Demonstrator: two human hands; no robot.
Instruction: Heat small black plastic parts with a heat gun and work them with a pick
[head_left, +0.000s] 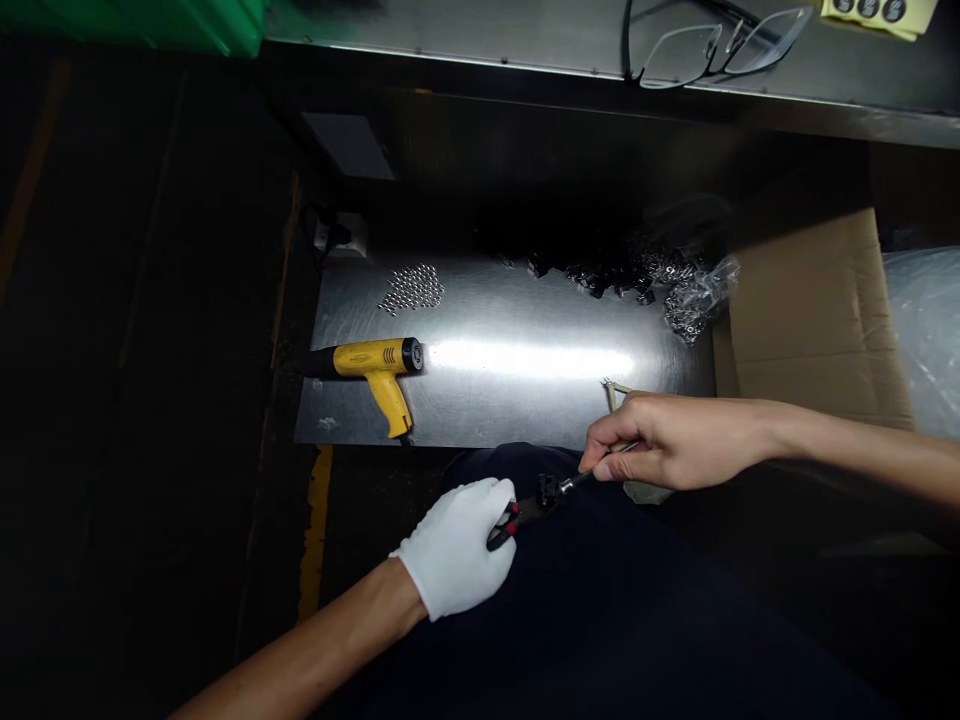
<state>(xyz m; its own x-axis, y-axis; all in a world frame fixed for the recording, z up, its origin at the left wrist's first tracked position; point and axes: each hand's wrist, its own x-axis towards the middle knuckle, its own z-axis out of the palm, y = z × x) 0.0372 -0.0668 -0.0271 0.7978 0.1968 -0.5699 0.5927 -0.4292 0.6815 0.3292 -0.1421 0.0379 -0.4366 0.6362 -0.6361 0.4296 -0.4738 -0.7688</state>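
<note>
My left hand [461,550], in a white glove, is closed round the red and black handles of a pair of pliers [513,520]. At the jaws sits a small black part [548,489]. My bare right hand [649,440] pinches a thin dark cable [583,480] with a shiny metal end. That metal end meets the black part or lies right beside it; I cannot tell how far it goes in. Just beyond my right hand, a bent tan strand [612,392] with small metal tips rests on the metal table [487,410].
A yellow heat gun [375,360] lies at the table's left. Behind it are many small metal pieces [412,288]. Black parts [592,278] and a plastic bag of metal pieces [694,300] lie at the back right. A cardboard box [817,320] stands right; glasses [712,50] rest on the upper shelf.
</note>
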